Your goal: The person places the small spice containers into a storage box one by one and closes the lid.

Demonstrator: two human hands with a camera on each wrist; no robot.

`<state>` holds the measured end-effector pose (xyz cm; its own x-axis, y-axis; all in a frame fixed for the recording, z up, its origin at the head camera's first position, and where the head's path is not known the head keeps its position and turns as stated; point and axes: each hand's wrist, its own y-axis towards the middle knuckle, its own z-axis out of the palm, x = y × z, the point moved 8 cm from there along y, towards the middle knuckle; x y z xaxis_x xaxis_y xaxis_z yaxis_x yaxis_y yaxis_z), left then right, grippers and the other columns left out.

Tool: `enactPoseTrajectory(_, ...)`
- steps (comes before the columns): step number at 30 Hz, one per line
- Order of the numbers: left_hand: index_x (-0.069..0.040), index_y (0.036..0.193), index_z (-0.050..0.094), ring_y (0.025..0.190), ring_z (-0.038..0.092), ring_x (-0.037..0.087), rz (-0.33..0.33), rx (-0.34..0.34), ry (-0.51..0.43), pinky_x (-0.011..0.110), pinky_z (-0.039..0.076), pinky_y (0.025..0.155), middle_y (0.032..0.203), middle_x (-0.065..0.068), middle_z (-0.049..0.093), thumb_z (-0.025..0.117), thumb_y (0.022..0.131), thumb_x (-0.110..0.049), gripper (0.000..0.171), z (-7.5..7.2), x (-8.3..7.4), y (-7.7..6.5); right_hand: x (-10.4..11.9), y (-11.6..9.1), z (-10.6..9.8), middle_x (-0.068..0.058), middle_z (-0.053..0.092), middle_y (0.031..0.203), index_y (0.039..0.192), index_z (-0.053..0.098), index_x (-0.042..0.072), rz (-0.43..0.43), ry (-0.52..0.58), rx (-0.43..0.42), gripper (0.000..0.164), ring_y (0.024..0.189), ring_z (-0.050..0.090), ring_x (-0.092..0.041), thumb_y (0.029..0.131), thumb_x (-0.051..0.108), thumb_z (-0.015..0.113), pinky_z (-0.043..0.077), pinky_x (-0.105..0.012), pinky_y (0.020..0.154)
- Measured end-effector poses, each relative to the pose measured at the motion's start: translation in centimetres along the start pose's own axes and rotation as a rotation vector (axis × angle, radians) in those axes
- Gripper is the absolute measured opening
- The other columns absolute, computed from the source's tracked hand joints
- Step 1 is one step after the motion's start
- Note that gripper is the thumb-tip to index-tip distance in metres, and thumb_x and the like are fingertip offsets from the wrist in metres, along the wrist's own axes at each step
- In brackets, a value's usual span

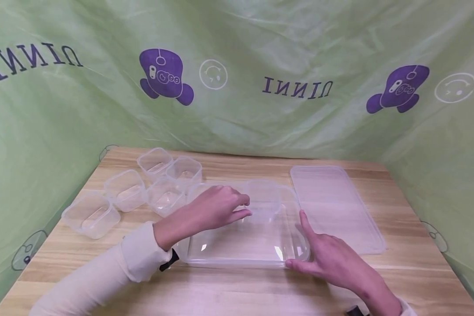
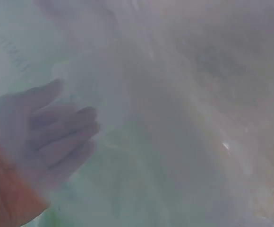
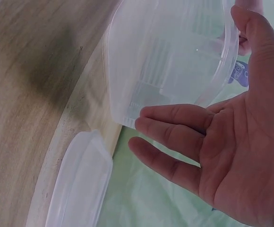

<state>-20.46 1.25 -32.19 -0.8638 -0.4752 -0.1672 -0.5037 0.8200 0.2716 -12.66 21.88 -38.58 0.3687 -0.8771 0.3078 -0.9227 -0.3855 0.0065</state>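
Observation:
A large clear plastic box sits at mid-table. Inside its back right part is a small clear container, faint through the plastic. My left hand reaches over the large box, and its thumb and index finger pinch the small container's left edge. In the left wrist view that hand shows hazily through the translucent wall. At the box's front right corner, my right hand lies with thumb and index finger spread. Its thumb is at the front rim, and its nearly straight fingers lie along the box's outside.
Several small clear containers stand on the left side of the wooden table. A flat translucent lid lies to the right of the large box. Green printed cloth hangs behind and at both sides.

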Motion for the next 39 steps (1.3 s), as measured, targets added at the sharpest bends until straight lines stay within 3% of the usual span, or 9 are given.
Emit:
enactPoseTrajectory(9,-0.015,0.085,0.070,0.064,0.062,0.008,0.003,-0.029,-0.036,0.030,0.054,0.060,0.077,-0.004,0.071,0.075,0.096,-0.027,0.017,-2.3,-0.2,0.3,0.2,0.0,-0.1,-0.013,0.065,0.135,0.161,0.019,-0.003,-0.015,-0.008,-0.018,0.118,0.081,0.068,-0.017,0.086,0.076,0.064,0.057,-0.041,0.075)
enactPoseTrajectory(16,-0.015,0.086,0.071,0.070,0.069,0.012,-0.018,0.036,-0.029,0.030,0.057,0.065,0.084,-0.001,0.074,0.075,0.097,-0.028,0.018,-2.0,0.2,1.0,0.3,0.0,-0.1,-0.013,0.064,0.137,0.160,0.018,-0.003,-0.026,-0.014,-0.021,0.117,0.082,0.069,-0.017,0.086,0.075,0.064,0.057,-0.041,0.076)
enactPoseTrajectory(22,-0.014,0.086,0.071,0.067,0.066,0.011,-0.032,0.040,-0.051,0.030,0.056,0.064,0.085,-0.002,0.074,0.075,0.097,-0.028,0.018,-2.1,0.5,1.7,0.3,0.0,-0.1,-0.012,0.064,0.137,0.161,0.017,-0.001,-0.016,-0.006,-0.008,0.117,0.083,0.068,-0.015,0.086,0.076,0.063,0.057,-0.040,0.076)
enactPoseTrajectory(29,-0.014,0.088,0.072,0.073,0.066,0.011,-0.058,0.153,-0.058,0.032,0.056,0.071,0.081,-0.004,0.071,0.073,0.098,-0.030,0.019,-0.7,0.3,2.7,0.3,0.0,-0.1,-0.012,0.063,0.139,0.162,0.014,-0.001,-0.020,-0.006,-0.009,0.118,0.084,0.068,-0.014,0.087,0.075,0.063,0.057,-0.040,0.077)
enactPoseTrajectory(35,-0.018,0.076,0.063,0.062,0.050,0.009,-0.078,0.201,-0.065,0.029,0.047,0.060,0.067,-0.009,0.057,0.074,0.097,-0.030,0.027,0.6,0.4,3.4,0.4,-0.1,-0.2,-0.012,0.063,0.140,0.162,0.013,0.000,-0.031,-0.011,-0.013,0.116,0.086,0.068,-0.016,0.088,0.074,0.063,0.057,-0.041,0.078)
enactPoseTrajectory(39,-0.019,0.072,0.059,0.059,0.044,0.009,-0.084,0.217,-0.074,0.028,0.044,0.059,0.063,-0.009,0.053,0.075,0.096,-0.029,0.031,1.2,0.6,3.9,0.5,-0.1,-0.2,-0.012,0.064,0.137,0.162,0.014,-0.001,-0.036,-0.013,-0.016,0.116,0.085,0.069,-0.016,0.088,0.073,0.064,0.057,-0.040,0.077)
